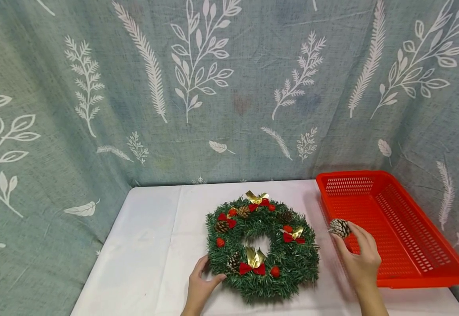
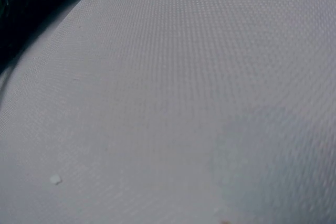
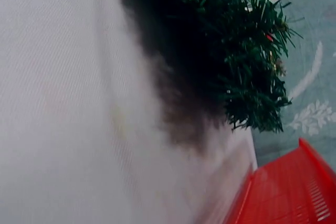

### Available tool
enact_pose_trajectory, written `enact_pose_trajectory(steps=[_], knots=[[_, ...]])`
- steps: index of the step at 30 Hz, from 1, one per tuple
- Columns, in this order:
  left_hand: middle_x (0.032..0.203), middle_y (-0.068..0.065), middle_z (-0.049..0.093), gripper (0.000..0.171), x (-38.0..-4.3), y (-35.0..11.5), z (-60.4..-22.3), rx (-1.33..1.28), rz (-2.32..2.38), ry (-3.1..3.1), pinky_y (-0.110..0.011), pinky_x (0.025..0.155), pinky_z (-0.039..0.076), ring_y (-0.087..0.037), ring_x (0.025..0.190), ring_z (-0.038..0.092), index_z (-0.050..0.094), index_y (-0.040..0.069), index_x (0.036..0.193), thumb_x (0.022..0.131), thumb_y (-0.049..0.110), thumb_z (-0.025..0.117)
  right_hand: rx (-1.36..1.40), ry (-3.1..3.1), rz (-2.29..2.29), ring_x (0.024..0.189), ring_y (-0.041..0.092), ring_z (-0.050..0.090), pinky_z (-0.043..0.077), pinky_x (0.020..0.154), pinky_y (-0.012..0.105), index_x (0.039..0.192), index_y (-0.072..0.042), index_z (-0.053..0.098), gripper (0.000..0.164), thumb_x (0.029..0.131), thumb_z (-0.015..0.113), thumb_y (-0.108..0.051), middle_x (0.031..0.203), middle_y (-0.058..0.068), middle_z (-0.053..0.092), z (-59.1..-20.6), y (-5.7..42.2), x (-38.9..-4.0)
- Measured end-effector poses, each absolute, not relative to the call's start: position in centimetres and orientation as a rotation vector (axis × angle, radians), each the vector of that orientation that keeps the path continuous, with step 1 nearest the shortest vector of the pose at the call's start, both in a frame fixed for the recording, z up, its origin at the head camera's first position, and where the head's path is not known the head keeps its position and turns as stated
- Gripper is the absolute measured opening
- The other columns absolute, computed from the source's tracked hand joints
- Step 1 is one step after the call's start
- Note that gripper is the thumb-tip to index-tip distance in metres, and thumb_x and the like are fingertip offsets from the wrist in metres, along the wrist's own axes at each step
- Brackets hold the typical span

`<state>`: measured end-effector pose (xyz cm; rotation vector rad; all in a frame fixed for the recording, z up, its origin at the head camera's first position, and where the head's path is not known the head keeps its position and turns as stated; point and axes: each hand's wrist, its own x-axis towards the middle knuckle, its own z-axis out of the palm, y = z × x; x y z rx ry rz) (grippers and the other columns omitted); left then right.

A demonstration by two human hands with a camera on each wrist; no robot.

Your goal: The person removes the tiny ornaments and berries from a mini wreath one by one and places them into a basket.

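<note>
A green Christmas wreath (image 1: pixel 302 267) lies flat on the white-covered table, trimmed with red-and-gold bows, red berries and pine cones. My left hand (image 1: pixel 199 287) holds its lower left edge, thumb toward the front and fingers curved at the side. Over the near left rim of a red plastic basket (image 1: pixel 423 281), my right hand (image 1: pixel 361 263) pinches a white-tipped pine cone (image 1: pixel 339 228) between thumb and fingers. Neither hand shows in its own wrist view. The right wrist view catches the wreath's green tips (image 3: pixel 254 77).
White cloth (image 1: pixel 146 245) covers the table. A grey-green curtain (image 1: pixel 245 109) with white leaf prints hangs behind and at both sides. The basket stands along the table's right side. A small white speck (image 2: pixel 55 180) lies on the cloth in the left wrist view.
</note>
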<state>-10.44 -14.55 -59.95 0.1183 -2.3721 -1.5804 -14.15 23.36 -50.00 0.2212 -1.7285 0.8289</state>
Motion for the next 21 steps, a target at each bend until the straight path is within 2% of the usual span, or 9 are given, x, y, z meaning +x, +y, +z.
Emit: enact_pose_trajectory(steps=[7,10,16,21], knots=[[0.121,-0.009,0.061,0.067,-9.9,-14.0,-57.5,0.161,-1.555,-2.426,-0.036,0.093,0.050,-0.016,0.111,0.056,0.058,-0.001,0.124,0.065,0.014,0.086,0.158,-1.767,0.871,0.109,-0.005,0.054,0.041,0.096,0.008,0.103,0.009,0.069,0.062,0.079,0.073,-0.048,0.094,0.031,0.064,-50.0,24.6,-13.3],[0.122,-0.008,0.060,0.067,-9.9,-14.1,-57.6,0.178,-1.560,-2.450,-0.038,0.094,0.049,-0.017,0.113,0.055,0.057,0.000,0.126,0.067,0.016,0.085,0.135,-1.792,0.876,0.109,-0.008,0.052,0.040,0.095,0.007,0.105,0.008,0.068,0.063,0.079,0.072,-0.049,0.095,0.031,0.063,-50.0,25.4,-12.9],[0.124,-0.002,0.060,0.067,-10.6,-14.7,-60.1,0.166,-1.597,-2.419,-0.031,0.095,0.049,-0.013,0.114,0.054,0.059,0.007,0.126,0.066,0.019,0.086,0.103,-1.828,0.836,0.108,-0.012,0.051,0.038,0.092,0.003,0.103,0.008,0.069,0.067,0.078,0.070,-0.054,0.093,0.032,0.064,-50.2,27.1,-12.7],[0.120,-0.002,0.062,0.066,-10.8,-14.9,-60.7,0.108,-1.585,-2.374,-0.024,0.092,0.049,-0.010,0.112,0.055,0.061,0.006,0.123,0.065,0.021,0.087,0.122,-1.880,0.832,0.108,-0.014,0.049,0.036,0.091,0.000,0.104,0.009,0.068,0.070,0.077,0.069,-0.056,0.094,0.031,0.064,-50.4,28.7,-12.4]])
